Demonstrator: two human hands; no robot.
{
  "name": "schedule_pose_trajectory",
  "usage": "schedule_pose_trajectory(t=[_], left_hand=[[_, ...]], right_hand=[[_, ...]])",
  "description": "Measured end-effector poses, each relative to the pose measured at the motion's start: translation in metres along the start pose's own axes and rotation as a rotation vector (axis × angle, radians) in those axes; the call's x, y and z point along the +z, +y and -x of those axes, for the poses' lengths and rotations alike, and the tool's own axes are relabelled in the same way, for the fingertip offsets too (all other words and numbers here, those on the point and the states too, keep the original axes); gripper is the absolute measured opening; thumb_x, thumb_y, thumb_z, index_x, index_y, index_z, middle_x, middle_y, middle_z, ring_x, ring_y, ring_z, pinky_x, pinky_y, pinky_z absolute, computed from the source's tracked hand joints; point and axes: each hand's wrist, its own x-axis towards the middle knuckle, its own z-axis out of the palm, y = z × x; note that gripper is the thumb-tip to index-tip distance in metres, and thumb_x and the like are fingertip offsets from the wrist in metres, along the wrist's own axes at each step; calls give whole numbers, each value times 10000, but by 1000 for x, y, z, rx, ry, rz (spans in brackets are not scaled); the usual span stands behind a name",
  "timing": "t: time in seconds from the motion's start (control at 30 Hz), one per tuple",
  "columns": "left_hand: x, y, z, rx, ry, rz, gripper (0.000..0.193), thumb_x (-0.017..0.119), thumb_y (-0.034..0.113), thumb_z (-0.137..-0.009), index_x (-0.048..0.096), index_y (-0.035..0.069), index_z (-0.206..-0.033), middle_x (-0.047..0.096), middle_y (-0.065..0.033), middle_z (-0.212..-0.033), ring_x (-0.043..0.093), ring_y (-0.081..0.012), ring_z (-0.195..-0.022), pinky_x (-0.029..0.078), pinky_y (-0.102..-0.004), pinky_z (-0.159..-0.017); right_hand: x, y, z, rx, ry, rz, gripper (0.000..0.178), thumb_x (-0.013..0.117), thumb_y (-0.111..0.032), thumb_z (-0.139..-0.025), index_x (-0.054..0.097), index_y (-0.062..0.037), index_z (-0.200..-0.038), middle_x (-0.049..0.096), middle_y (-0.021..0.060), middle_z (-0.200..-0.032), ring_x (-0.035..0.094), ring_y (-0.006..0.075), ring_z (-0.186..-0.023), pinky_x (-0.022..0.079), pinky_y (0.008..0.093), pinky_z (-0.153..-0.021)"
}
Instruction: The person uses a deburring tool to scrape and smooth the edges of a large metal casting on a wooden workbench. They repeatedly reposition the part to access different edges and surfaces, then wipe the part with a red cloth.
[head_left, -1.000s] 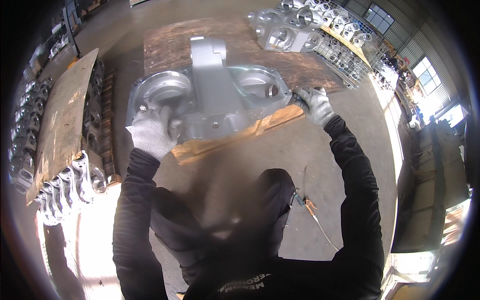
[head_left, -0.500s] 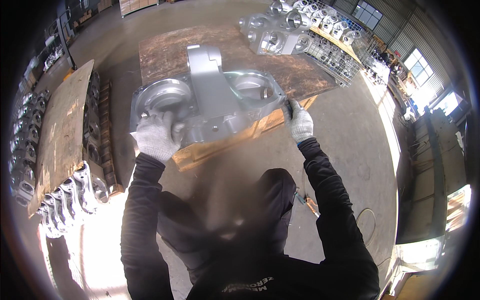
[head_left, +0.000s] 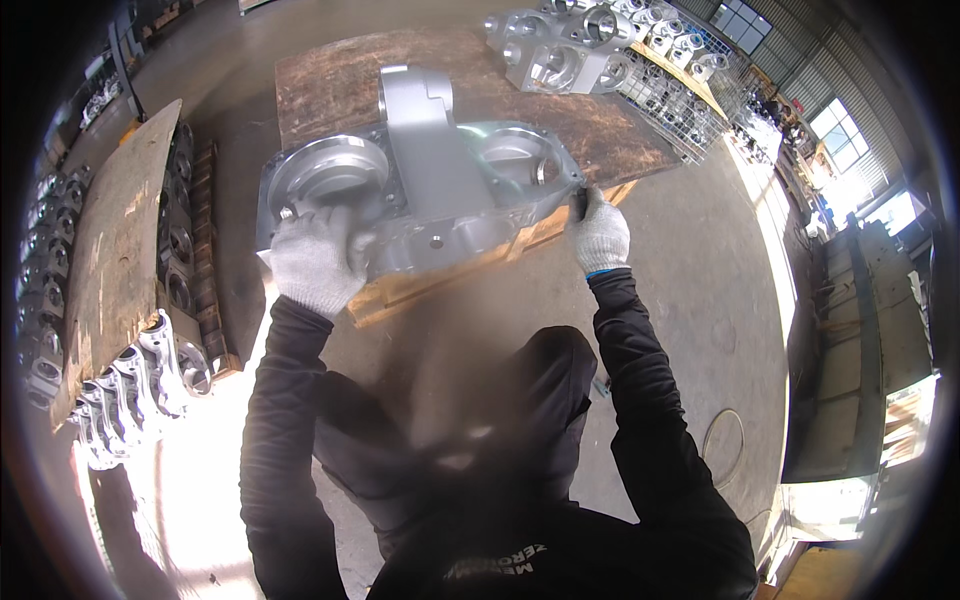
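Note:
A large silver-grey metal casting rests on a brown, worn wooden board at its near edge. It has two round openings and a raised block across the middle. My left hand, in a whitish knit glove, grips its near left side, with the fingers curled at the rim of the left opening. My right hand, gloved alike, holds the right end of the casting; its fingertips are partly hidden behind that end.
More castings stand at the board's far right corner. Beyond are wire cages of similar parts. To my left, a plywood sheet lies between rows of metal parts. A cable loop lies on the floor at right.
Both hands keep their hold on the casting. The casting and board appear slightly higher in the picture. A tool on the floor beside my right knee is now mostly hidden.

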Motion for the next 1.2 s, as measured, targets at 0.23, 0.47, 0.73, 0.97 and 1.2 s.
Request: schedule_pose_trajectory(t=[0.23,0.47,0.73,0.97,1.2], left_hand=[[-2,2,1,-10,1,23,274,704,344,-909,667,81,-977,711,-141,-953,700,-376,-858,557,-509,-775],[2,0,0,2,44,46,287,702,370,-918,671,87,-952,713,-112,-909,696,-352,-863,548,-499,-768],[1,2,-1,-44,-56,-27,326,674,401,-950,683,76,-978,725,-119,-941,703,-350,-885,567,-498,-805],[-4,4,-2,-62,-109,-38,328,672,399,-945,677,75,-989,719,-128,-942,695,-360,-916,568,-506,-782],[-6,6,0,-56,-52,-26,333,769,369,-894,691,53,-965,716,-146,-912,698,-371,-872,557,-511,-765]], right_hand=[[-7,-19,8,-75,-14,28,233,671,-307,-1030,701,-76,-1028,726,206,-770,731,419,-732,570,554,-656],[-25,-57,29,-133,-93,-4,209,664,-303,-1032,701,-97,-1040,727,184,-759,727,399,-692,574,531,-625],[-22,-88,44,-16,30,29,208,666,-297,-1022,682,-91,-998,719,168,-735,729,384,-670,570,515,-588],[-15,-96,50,11,101,23,207,659,-294,-1029,681,-89,-1012,730,177,-774,736,381,-705,577,511,-612],[-13,-100,58,35,55,1,217,657,-291,-1028,689,-77,-1041,734,189,-822,734,402,-725,581,515,-642]])
